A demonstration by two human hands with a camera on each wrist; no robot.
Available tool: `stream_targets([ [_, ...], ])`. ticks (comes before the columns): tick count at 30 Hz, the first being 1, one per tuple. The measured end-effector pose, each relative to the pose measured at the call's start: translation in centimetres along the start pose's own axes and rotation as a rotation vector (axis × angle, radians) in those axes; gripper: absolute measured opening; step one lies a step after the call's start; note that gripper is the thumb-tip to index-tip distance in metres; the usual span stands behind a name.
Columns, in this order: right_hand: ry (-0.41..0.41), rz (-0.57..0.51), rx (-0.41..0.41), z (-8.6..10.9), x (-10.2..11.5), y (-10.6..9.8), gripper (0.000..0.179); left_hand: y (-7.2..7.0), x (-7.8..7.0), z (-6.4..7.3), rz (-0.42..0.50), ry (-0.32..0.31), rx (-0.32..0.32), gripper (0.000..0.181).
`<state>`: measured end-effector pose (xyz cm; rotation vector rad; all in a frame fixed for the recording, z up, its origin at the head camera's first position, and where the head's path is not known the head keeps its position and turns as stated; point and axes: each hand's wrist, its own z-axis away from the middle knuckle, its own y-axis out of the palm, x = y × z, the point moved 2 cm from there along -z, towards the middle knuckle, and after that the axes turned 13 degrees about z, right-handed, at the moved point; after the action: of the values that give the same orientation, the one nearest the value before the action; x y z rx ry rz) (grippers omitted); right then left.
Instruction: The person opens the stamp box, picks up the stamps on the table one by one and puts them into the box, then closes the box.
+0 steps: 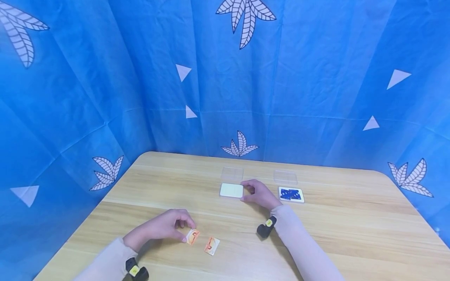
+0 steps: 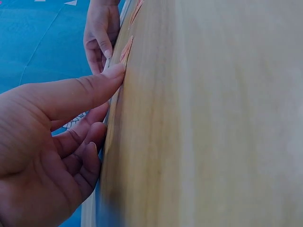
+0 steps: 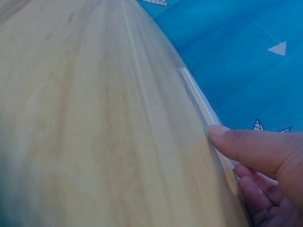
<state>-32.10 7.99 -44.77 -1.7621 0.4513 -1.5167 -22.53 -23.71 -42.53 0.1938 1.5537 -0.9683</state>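
My left hand pinches a small orange-and-white card between thumb and forefinger, low over the near left of the table. A second orange-and-white card lies just right of it. Farther back, my right hand grips the right end of a shallow white box, thumb at the near corner and fingers at the far one. The right wrist view shows the thumb against the edge of the white box. In the left wrist view the held card is seen nearly edge-on past the thumb.
Right of my right hand sits another white box with dark blue cards in it. Two clear lids, a left one and a right one, lie behind the boxes. A blue patterned curtain surrounds the wooden table.
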Motion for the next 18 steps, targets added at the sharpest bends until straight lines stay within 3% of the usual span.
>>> stream_targets([
  [18, 0.009, -0.001, 0.001, -0.03, -0.09, -0.04, 0.055, 0.09, -0.4, -0.1, 0.019, -0.023, 0.002, 0.032],
])
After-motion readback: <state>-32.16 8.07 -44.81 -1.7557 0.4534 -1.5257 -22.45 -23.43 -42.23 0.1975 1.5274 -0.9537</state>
